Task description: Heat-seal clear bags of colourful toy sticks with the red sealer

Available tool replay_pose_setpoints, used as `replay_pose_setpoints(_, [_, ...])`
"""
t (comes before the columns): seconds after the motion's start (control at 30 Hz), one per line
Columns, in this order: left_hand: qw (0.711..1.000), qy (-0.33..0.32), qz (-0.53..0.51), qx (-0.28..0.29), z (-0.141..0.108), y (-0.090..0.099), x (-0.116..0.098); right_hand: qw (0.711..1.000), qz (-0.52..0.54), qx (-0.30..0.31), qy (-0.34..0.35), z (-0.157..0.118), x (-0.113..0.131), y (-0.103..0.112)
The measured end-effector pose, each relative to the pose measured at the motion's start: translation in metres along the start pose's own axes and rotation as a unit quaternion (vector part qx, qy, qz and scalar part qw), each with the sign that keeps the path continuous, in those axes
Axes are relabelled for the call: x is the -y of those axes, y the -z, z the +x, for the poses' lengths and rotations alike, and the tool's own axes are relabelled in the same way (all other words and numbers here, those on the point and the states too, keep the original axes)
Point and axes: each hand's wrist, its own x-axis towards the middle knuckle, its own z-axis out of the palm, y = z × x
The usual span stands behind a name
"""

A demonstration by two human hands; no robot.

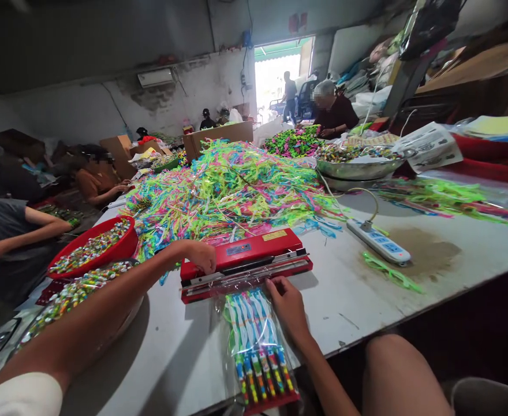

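While the left hand (pixel 200 255) presses the sealer (pixel 245 263), the bag (pixel 258 341) runs off-frame.

— What sort of place was it?
— A small packing workshop. A long work table (pixel 410 277) carried a heap of coloured plastic strips (pixel 232 185) at twelve o'clock and a red heat sealer (pixel 245 257) before it.
— Anything else?
— People (pixel 334 110) sat sorting at one o'clock, cardboard boxes (pixel 217 137) stood beyond, and a bare wall (pixel 107 98) showed at eleven.

My table (pixel 353 300) carries the sealer (pixel 245 263); strip pile (pixel 232 185) behind it, power strip (pixel 378 241) to its right.
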Motion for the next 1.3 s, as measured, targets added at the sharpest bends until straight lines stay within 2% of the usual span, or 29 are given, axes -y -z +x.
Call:
replay_pose_setpoints(0.1, [1.0, -0.002, -0.019, -0.014, -0.009, 0.003, 0.003, 1.0, -0.007, -0.002, 0.001, -0.002, 0.003, 0.001])
replay_pose_setpoints(0.13, [0.999, -0.006, -0.027, -0.021, -0.011, 0.004, 0.005, 1.0, -0.012, -0.025, 0.007, -0.006, 0.006, 0.002])
replay_pose_setpoints(0.23, [0.997, -0.025, -0.053, -0.047, -0.017, 0.004, 0.013, 0.984, -0.024, -0.168, 0.044, -0.019, 0.025, 0.01])
replay_pose_setpoints(0.27, [0.996, -0.033, -0.063, -0.058, -0.019, 0.004, 0.017, 0.977, -0.031, -0.202, 0.067, -0.022, 0.036, 0.012])
replay_pose_setpoints(0.3, [0.994, -0.041, -0.074, -0.07, -0.02, 0.003, 0.021, 0.972, -0.046, -0.208, 0.1, -0.023, 0.049, 0.013])
replay_pose_setpoints(0.33, [0.992, -0.049, -0.084, -0.083, -0.022, 0.001, 0.026, 0.97, -0.075, -0.181, 0.142, -0.02, 0.062, 0.013])
replay_pose_setpoints(0.37, [0.989, -0.057, -0.093, -0.098, -0.025, 0.0, 0.03, 0.966, -0.117, -0.129, 0.189, -0.014, 0.076, 0.01])
replay_pose_setpoints(0.43, [0.983, -0.071, -0.108, -0.128, -0.03, -0.003, 0.037, 0.935, -0.221, 0.008, 0.277, 0.009, 0.103, -0.004])
replay_pose_setpoints(0.5, [0.978, -0.084, -0.117, -0.154, -0.034, -0.007, 0.04, 0.88, -0.3, 0.164, 0.329, 0.042, 0.124, -0.027])
replay_pose_setpoints(0.57, [0.973, -0.096, -0.117, -0.173, -0.035, -0.012, 0.039, 0.817, -0.337, 0.321, 0.342, 0.076, 0.138, -0.051])
replay_pose_setpoints(0.63, [0.971, -0.11, -0.109, -0.184, -0.03, -0.015, 0.035, 0.773, -0.358, 0.412, 0.322, 0.104, 0.148, -0.069])
replay_pose_setpoints(0.67, [0.97, -0.118, -0.103, -0.186, -0.026, -0.017, 0.032, 0.764, -0.367, 0.431, 0.308, 0.114, 0.151, -0.075])
replay_pose_setpoints(0.77, [0.972, -0.131, -0.082, -0.177, -0.009, -0.019, 0.025, 0.763, -0.38, 0.446, 0.272, 0.131, 0.154, -0.082])
replay_pose_setpoints(0.93, [0.98, -0.123, -0.042, -0.154, 0.009, -0.018, 0.022, 0.763, -0.374, 0.475, 0.231, 0.137, 0.146, -0.077])
replay_pose_setpoints(1.1, [0.979, -0.123, -0.046, -0.158, 0.007, -0.016, 0.027, 0.785, -0.31, 0.505, 0.182, 0.135, 0.14, -0.072])
replay_pose_setpoints(1.2, [0.971, -0.136, -0.075, -0.179, 0.001, -0.016, 0.033, 0.768, -0.294, 0.548, 0.153, 0.136, 0.141, -0.071])
replay_pose_setpoints(1.3, [0.964, -0.138, -0.098, -0.207, -0.005, -0.019, 0.04, 0.752, -0.328, 0.557, 0.134, 0.141, 0.14, -0.072])
